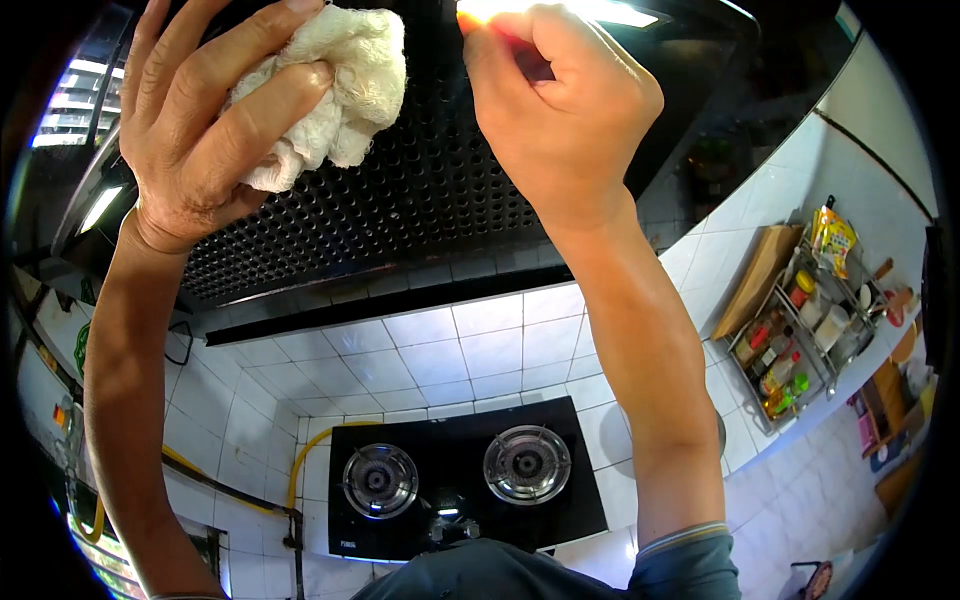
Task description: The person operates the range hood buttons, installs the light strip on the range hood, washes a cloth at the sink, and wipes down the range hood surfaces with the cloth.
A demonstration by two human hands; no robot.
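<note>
A crumpled white cloth point(345, 90) is gripped in my left hand point(200, 130), its fingers curled over the near side. Behind it lies the perforated black panel of the range hood point(400, 215). Higher and to the right, my right hand point(565, 110) is closed with thumb and finger pressed together, right beside the bright hood lamp point(610, 12). Glare and the top of the view hide whatever those fingertips may hold. Both arms are raised above the stove.
Below stands a black gas stove point(430, 500) with two burners, against white wall tiles point(430, 340). On the right, a metal rack point(800, 340) carries several bottles and jars beside a wooden cutting board point(760, 280). A yellow hose point(300, 465) runs at left.
</note>
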